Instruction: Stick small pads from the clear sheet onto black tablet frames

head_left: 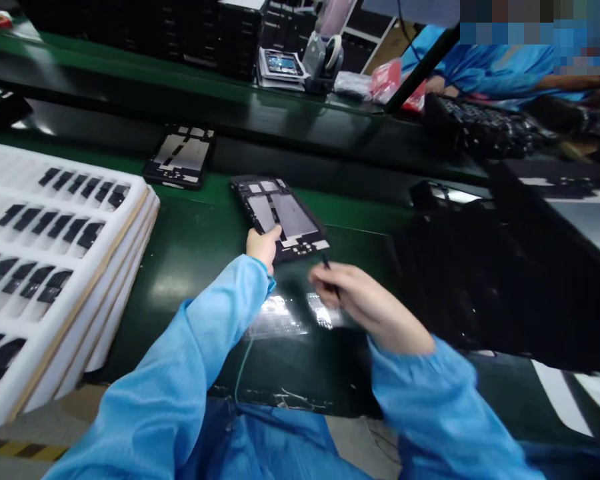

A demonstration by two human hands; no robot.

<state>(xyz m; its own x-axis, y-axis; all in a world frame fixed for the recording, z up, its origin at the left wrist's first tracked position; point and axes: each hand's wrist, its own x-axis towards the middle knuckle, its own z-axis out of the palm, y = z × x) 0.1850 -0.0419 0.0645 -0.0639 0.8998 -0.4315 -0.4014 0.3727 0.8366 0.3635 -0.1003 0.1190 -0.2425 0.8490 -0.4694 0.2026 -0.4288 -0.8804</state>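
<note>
My left hand [264,248] grips the near corner of an opened tablet housing [293,210], its thumb lying over the inner face. The housing has a dark rim, grey panels and a dark strip down the middle. Just right of its near edge is my right hand [353,288], closed round a thin dark stick-like tool [329,272]; blur hides its exact kind. The tool's upper end points toward the housing, and I cannot tell whether they touch. Clear plastic strips [280,317] lie on the green bench mat [190,230] below the hands.
White foam trays [115,227] holding small dark parts are stacked at the left. Another tablet housing [183,157] lies farther back. Black sheeting [460,287] covers the right side. A tape dispenser [324,60] stands on the rear shelf. A co-worker's blue sleeve [510,67] shows beyond it.
</note>
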